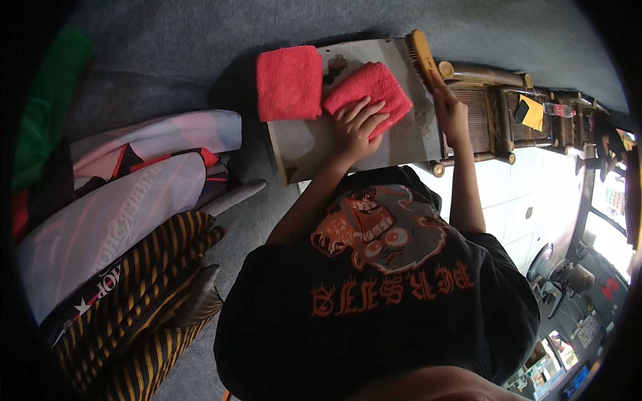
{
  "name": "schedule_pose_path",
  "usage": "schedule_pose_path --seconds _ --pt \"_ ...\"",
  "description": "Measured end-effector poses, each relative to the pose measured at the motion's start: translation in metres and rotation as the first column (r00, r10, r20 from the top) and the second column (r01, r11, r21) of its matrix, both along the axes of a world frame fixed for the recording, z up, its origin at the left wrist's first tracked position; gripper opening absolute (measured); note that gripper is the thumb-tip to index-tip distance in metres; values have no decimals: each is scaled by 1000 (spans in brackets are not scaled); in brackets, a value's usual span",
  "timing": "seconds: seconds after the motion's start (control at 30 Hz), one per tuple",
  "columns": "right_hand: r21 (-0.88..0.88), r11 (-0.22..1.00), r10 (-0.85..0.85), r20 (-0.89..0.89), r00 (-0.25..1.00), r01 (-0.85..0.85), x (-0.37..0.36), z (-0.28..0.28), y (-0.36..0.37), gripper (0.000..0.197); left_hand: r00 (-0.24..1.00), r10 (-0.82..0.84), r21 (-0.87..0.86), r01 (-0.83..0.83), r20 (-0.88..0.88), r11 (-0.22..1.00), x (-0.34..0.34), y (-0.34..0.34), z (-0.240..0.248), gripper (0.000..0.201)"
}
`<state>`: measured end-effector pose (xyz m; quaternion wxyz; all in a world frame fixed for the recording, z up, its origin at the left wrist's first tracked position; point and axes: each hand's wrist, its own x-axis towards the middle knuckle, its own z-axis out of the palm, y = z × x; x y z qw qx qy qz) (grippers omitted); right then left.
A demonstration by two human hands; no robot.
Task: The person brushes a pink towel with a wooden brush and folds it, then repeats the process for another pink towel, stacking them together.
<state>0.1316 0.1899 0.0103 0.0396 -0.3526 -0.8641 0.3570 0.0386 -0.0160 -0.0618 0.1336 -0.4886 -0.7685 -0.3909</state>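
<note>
My left hand [359, 129] lies on a folded red towel [389, 97], fingers spread over its near edge. That towel sits askew on a worn grey tabletop [418, 144] with dark patches. Raised at the table's right edge, my right hand [452, 117] is closed round the handle of a wooden brush [420, 52]. Its dark bristles face left, toward the tabletop, and the brush points away from me. A second folded red towel [289, 83] lies flat at the table's far left corner, apart from the first.
Striped and printed cloths [147, 174] hang at the left. Right of the table stands a bamboo bench [468, 120]; farther along it are a yellow item [532, 115], a dark phone-like object and a clear bottle [558, 110]. A swivel chair [552, 284] stands at the lower right.
</note>
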Motion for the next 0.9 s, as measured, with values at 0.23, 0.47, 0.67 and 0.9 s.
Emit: schedule_pose_path --seconds 0.23,0.47,0.67,0.9 --pt "-181 943 193 -387 901 -280 10 1 15 38 999 30 4 -30 -21 1000 1 1 -2 34" --pt "76 965 248 47 968 -251 5 -20 -10 39 996 78 -47 -79 -37 996 5 3 -1 35" --pt "249 923 311 -39 950 -292 13 -36 5 42 991 103 -33 -106 -80 994 5 6 -3 35" --pt "367 868 396 -108 912 -334 18 -50 14 48 984 155 -67 -160 -86 985 8 8 -1 39"
